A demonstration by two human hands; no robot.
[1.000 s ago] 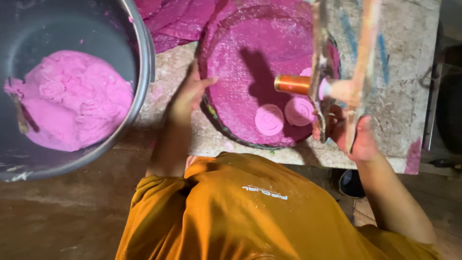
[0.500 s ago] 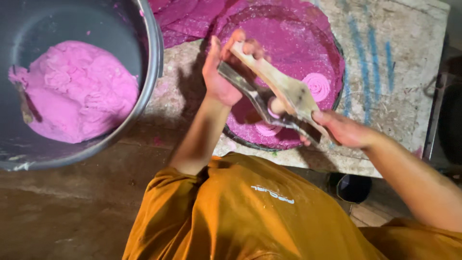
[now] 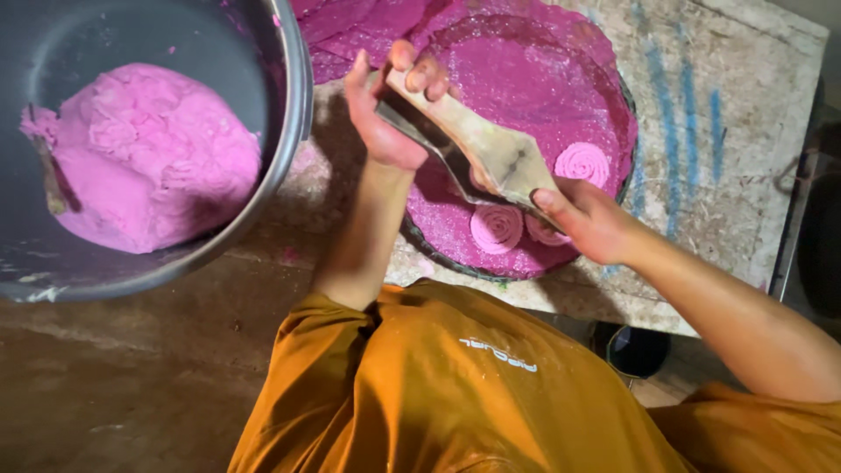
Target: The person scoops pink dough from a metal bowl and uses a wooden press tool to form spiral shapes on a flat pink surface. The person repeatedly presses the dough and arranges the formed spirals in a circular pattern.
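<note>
Both hands grip one long, flat, pale wooden press tool (image 3: pixel 473 149) with a dark metal part beneath, its long axis running diagonally from upper left to lower right near the frame's centre, above the round purple-coated tray (image 3: pixel 613 96) on the worn worktop (image 3: pixel 745 175). The left hand (image 3: pixel 385 114) curls its fingers (image 3: pixel 425 74) over the upper end, while the right hand (image 3: pixel 587 219) wraps the lower end, thumb on top. Three pink dough spirals (image 3: pixel 497 228) lie just below the tool; a grey metal bowl (image 3: pixel 289 131) of pink dough (image 3: pixel 149 153) sits at upper left.
</note>
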